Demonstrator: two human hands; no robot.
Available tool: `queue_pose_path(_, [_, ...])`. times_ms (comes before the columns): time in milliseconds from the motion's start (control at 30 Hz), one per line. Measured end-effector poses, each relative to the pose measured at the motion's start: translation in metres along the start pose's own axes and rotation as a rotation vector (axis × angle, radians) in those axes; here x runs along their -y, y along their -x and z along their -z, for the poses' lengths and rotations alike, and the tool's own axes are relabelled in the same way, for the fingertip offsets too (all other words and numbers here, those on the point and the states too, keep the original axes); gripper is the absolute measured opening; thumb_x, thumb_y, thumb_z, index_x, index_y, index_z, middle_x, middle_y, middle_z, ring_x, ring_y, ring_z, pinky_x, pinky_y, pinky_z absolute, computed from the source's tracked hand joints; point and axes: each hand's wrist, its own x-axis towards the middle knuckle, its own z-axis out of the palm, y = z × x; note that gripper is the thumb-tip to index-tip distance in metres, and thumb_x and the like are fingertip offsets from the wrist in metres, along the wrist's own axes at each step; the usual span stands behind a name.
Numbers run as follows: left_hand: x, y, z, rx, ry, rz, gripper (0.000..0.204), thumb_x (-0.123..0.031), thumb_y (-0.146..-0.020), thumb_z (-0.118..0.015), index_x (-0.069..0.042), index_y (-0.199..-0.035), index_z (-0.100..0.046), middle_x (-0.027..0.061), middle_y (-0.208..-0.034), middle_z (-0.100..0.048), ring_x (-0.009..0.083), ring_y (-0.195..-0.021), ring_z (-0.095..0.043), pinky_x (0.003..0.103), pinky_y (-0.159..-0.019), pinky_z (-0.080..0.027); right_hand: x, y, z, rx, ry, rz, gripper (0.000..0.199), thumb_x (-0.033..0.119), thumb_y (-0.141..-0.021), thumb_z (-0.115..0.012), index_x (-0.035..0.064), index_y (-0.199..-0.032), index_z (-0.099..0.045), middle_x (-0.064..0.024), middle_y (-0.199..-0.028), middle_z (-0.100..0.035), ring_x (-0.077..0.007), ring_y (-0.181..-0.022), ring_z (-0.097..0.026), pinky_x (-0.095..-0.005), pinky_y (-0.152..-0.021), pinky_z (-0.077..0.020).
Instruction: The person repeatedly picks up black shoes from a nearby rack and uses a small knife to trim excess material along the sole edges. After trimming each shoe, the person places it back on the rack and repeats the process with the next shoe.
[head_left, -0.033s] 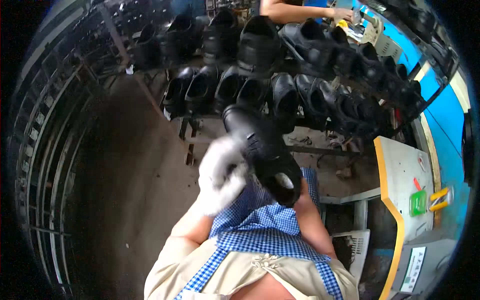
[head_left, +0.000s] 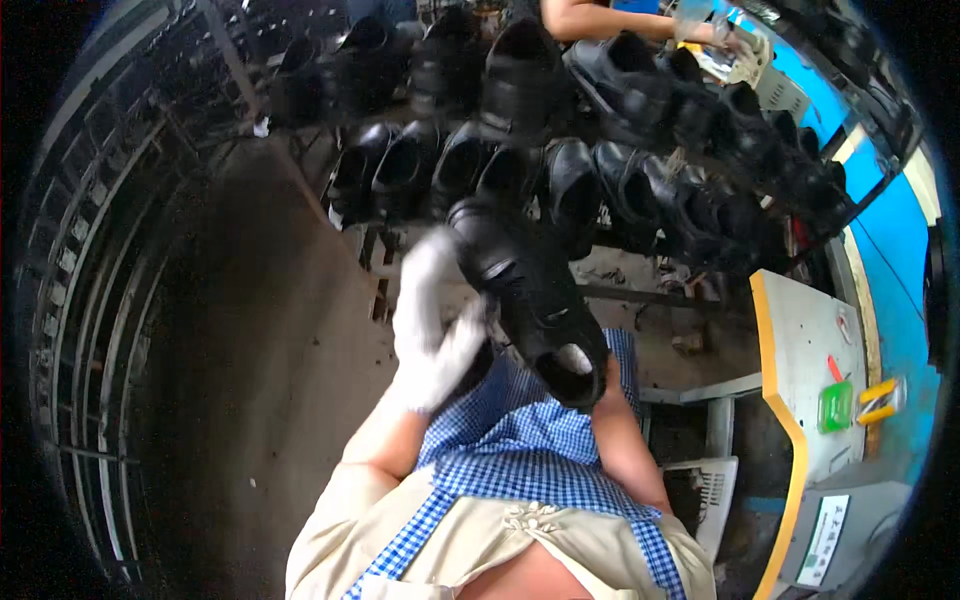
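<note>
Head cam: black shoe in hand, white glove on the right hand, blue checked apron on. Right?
One thing's off: the white glove is on the left hand, as the head view shows. The black shoe in hand and the blue checked apron are as you said.

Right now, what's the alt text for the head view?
A bare right hand holds a black shoe by its heel end, toe pointing away; the blurred, white-gloved left hand is at the shoe's left side, contact unclear. Beyond are two rows of racked shoes. A yellow-edged table stands at right; a co-worker's arm shows at top.
</note>
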Motion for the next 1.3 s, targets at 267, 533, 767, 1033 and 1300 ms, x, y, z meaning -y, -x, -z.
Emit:
queue_pose_path(267, [0.026, -0.002, -0.019, -0.152, 0.682, 0.487, 0.059, -0.007, -0.081, -0.074, 0.001, -0.133, -0.047, 0.0112, -0.126, -0.056, 0.0201, -0.118, -0.053, 0.034, -0.105, -0.040, -0.019, 0.000, 0.049, -0.427, 0.325, -0.177, 0.058, 0.055, -0.098, -0.045, 0.0104, -0.134, -0.055, -0.0073, -0.125, -0.062, -0.0222, -0.105, -0.060, -0.0383, -0.086, -0.0486])
queue_pose_path(533, [0.025, 0.003, -0.023, 0.115, 0.555, 0.301, 0.071, -0.018, -0.074, -0.082, 0.003, -0.134, -0.049, 0.0135, -0.128, -0.056, 0.0222, -0.119, -0.055, 0.036, -0.103, -0.045, 0.053, -0.003, -0.101, -0.163, 1.598, 0.455, 0.034, 0.023, -0.105, -0.045, 0.0051, -0.130, -0.059, -0.0021, -0.085, -0.053, -0.0125, -0.069, -0.049, -0.0265, -0.064, -0.0432])
queue_pose_path(767, [0.001, 0.006, -0.024, 0.264, 0.719, 0.494, 0.070, -0.020, -0.075, -0.082, 0.004, -0.132, -0.050, 0.0136, -0.123, -0.060, 0.0217, -0.114, -0.058, 0.035, -0.101, -0.046, 0.071, 0.006, -0.211, 0.205, 2.158, 0.742, 0.044, 0.009, -0.084, -0.069, 0.0228, -0.125, -0.066, -0.0057, -0.079, -0.056, -0.0215, -0.058, -0.057, -0.0336, -0.052, -0.0477])
queue_pose_path(1033, [-0.001, 0.018, -0.025, 0.275, 0.649, 0.407, 0.068, -0.019, -0.076, -0.082, 0.005, -0.131, -0.049, 0.0146, -0.121, -0.060, 0.0222, -0.112, -0.059, 0.035, -0.099, -0.047, 0.063, 0.016, -0.216, 0.156, 2.269, 0.724, 0.047, 0.007, -0.078, -0.071, 0.0268, -0.120, -0.070, -0.0044, -0.076, -0.054, -0.0205, -0.056, -0.058, -0.0347, -0.050, -0.0484])
queue_pose_path(1300, [0.000, 0.021, -0.025, 0.234, 0.661, 0.437, 0.069, -0.019, -0.076, -0.082, 0.004, -0.131, -0.049, 0.0145, -0.121, -0.060, 0.0222, -0.112, -0.059, 0.035, -0.099, -0.047, 0.073, 0.029, -0.223, 0.115, 2.420, 0.770, 0.046, 0.005, -0.074, -0.072, 0.0246, -0.115, -0.072, -0.0028, -0.075, -0.053, -0.0184, -0.056, -0.057, -0.0330, -0.049, -0.0470])
